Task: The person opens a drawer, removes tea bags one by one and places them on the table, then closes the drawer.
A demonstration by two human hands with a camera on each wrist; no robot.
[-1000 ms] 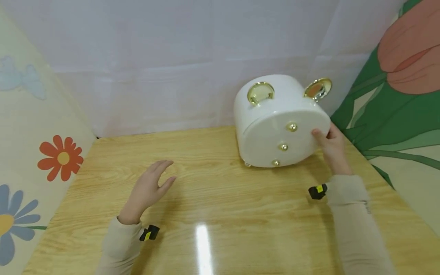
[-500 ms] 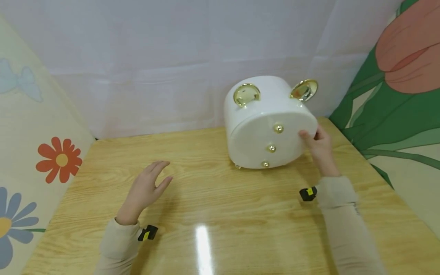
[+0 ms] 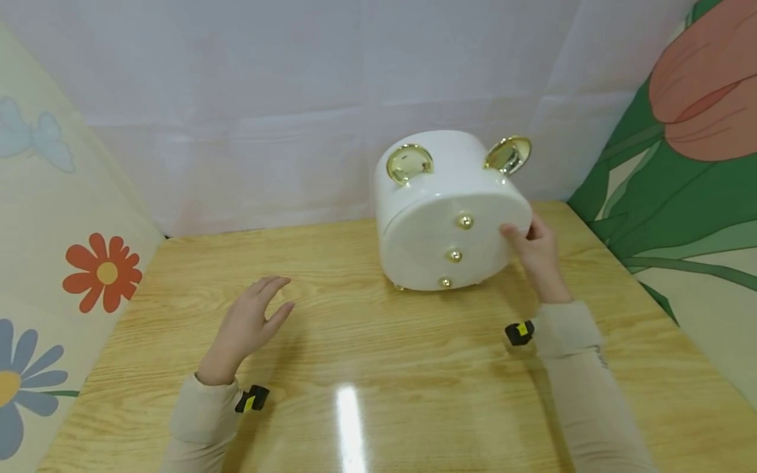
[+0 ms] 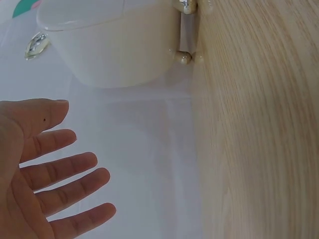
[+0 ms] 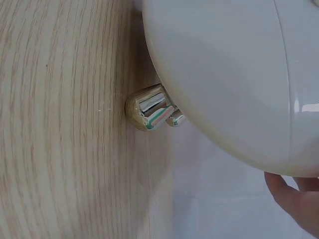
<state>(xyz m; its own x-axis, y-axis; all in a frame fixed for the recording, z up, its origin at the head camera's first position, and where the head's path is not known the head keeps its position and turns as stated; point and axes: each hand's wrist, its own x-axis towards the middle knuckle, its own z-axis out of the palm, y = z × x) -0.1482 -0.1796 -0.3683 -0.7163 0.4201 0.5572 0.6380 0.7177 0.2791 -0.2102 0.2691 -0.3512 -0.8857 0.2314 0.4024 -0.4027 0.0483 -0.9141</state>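
A glossy white rounded box (image 3: 414, 243) with two gold ears (image 3: 409, 164) on top stands at the back, right of centre. Three gold knobs (image 3: 454, 255) run down its front, and short gold feet (image 5: 145, 107) show beneath it in the right wrist view. My right hand (image 3: 535, 256) grips the box's right side, thumb on the front face and fingers wrapped behind the edge, partly hidden. Over the left part of the table my left hand (image 3: 245, 332) hovers with spread, relaxed fingers and holds nothing. In the left wrist view, the box (image 4: 114, 55) appears beyond that hand.
The wood-grain table (image 3: 355, 341) meets a white cloth backdrop (image 3: 248, 131) right behind the box. Painted panels flank it, with a red flower (image 3: 109, 272) on the left and a large tulip (image 3: 710, 98) on the right. A black wrist camera (image 3: 519, 333) sits at the right cuff.
My right hand has moved the white box left along the table, by a smaller step in the last half second. The left hand has stayed nearly still.
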